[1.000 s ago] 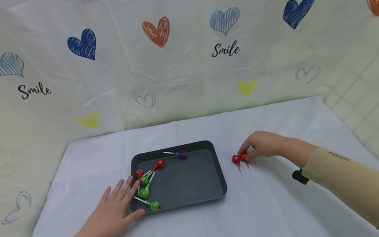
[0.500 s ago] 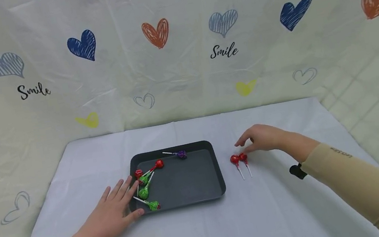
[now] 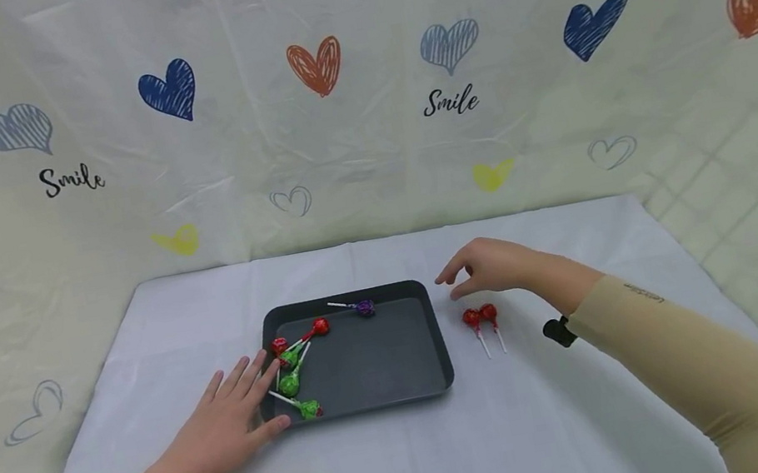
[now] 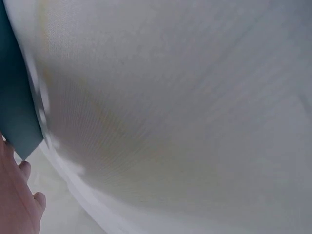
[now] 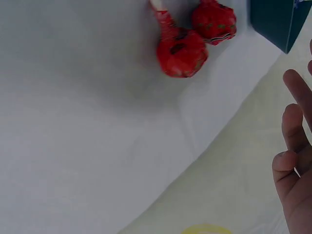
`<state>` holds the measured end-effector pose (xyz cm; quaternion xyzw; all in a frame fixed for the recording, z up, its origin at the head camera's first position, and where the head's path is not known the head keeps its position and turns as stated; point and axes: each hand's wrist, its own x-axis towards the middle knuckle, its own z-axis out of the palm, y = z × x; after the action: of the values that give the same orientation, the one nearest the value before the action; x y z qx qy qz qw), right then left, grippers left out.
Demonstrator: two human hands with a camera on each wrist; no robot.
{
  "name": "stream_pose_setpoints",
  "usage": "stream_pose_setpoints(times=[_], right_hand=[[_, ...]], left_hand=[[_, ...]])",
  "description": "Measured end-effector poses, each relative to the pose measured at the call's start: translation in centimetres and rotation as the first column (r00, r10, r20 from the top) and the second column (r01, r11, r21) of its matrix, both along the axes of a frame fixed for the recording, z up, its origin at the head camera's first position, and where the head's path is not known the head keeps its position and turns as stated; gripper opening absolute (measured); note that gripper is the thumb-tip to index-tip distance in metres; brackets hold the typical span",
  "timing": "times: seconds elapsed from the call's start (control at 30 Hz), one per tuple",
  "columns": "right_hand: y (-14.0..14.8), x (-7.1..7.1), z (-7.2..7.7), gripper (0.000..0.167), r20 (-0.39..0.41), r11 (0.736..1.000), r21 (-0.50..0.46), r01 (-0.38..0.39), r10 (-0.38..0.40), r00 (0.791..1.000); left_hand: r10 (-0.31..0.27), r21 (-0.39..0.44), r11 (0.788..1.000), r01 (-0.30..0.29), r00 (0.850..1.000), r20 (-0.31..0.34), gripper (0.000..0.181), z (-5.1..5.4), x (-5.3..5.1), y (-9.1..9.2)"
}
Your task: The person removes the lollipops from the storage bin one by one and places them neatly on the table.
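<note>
A dark grey tray lies on the table, with my left hand spread flat at its left edge, fingertips over the rim. Inside, along the left side, are several lollipops in green and red wrappers, such as a green lollipop and a red lollipop. A purple lollipop lies by the back rim. Right of the tray, two red lollipops rest side by side on the cloth, sticks toward me. Above and behind them hovers my right hand, fingers loosely bent and holding nothing; the right wrist view shows the pair apart from it.
A white cloth covers the table. Behind it hangs a pale backdrop printed with hearts and "Smile" lettering. In the left wrist view, the tray shows at the left edge.
My right hand has let go of the red lollipops, lifted off them and moved left and back toward the tray's right rim. The left hand has stayed in place.
</note>
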<state>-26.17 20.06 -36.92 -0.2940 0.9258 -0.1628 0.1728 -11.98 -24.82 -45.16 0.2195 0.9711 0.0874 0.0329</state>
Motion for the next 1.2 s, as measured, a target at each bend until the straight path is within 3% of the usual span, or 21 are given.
stream_pose_setpoints(times=[0.3, 0.57, 0.93, 1.2], right_hand=[[-5.0, -1.4, 0.3, 0.035, -0.034, 0.997, 0.011, -0.079, 0.080, 0.996], [-8.3, -1.8, 0.2, 0.035, -0.075, 0.988, 0.077, -0.134, 0.140, 0.987], [-11.3, -2.5, -0.5, 0.035, -0.102, 0.963, 0.211, -0.169, 0.194, 0.976], [-13.2, -2.6, -1.4, 0.037, -0.125, 0.942, 0.296, -0.161, 0.205, 0.971]], left_hand=[[0.015, -0.046, 0.999, -0.013, 0.999, 0.030, 0.088, 0.3, 0.0, 0.1], [0.018, -0.049, 0.999, -0.016, 0.999, 0.041, 0.088, 0.2, -0.1, 0.2], [-0.001, 0.000, 1.000, 0.001, 1.000, 0.006, 0.087, 0.0, -0.1, -0.1], [0.009, -0.020, 1.000, -0.009, 1.000, 0.016, 0.088, -0.3, -0.3, -0.2]])
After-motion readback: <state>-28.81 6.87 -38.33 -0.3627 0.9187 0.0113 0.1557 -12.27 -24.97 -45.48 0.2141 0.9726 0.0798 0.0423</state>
